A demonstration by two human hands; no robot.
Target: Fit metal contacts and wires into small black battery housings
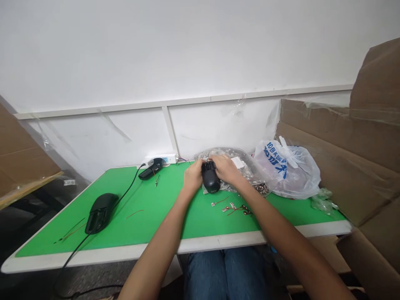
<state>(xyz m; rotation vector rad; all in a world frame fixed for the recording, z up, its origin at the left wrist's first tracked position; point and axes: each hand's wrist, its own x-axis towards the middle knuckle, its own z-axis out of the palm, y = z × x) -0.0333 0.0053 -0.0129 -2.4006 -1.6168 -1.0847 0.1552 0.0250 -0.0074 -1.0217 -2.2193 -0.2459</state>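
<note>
Both hands are at a black rounded device [211, 180], shaped somewhat like a computer mouse, over the middle of the green mat. My left hand [193, 173] is closed on its upper left side. From the right, my right hand [225, 168] grips the upper part, fingers partly hidden. A thin wire or pin [208, 156] sticks up at the device's far end; what it joins is unclear. Just nearer lie small parts with reddish wires [229, 207]. Behind the right hand rests a clear plastic bag [250, 170] full of small metallic pieces.
A larger black mouse-shaped object [101, 212] with a cable sits at left on the green mat [150, 225]. Near the wall are a black plug-like piece [151, 169] and a white power strip [168, 158]. Right stand a tied white bag [289, 171] and cardboard [331, 146].
</note>
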